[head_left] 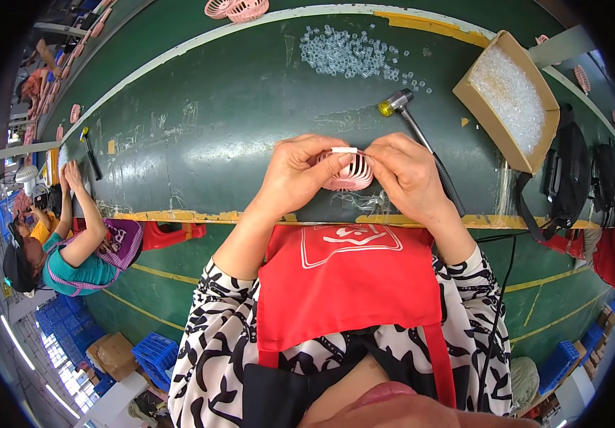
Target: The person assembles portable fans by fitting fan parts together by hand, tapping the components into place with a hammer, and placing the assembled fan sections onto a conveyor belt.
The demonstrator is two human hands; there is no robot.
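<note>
Just above the table's near edge, my left hand (294, 173) is closed on a round pink fan grille (350, 180) with curved slats. A short white strip (344, 150) shows at the grille's upper rim, by my left thumb and fingers. My right hand (408, 177) meets the grille's right side, its thumb and fingertips pinched together at the rim; whatever is between them is too small to make out. Right beside that hand lies a hammer (421, 135) with a black handle and a yellow tip. Farther off, many small transparent plastic pieces (350, 53) are spread in a loose pile.
An open cardboard box (464, 89) of transparent pieces stands at the right, near a black bag (571, 167). More pink grilles (239, 8) lie beyond the table's white far edge. A co-worker (83, 250) works at the left, near another hammer (92, 153).
</note>
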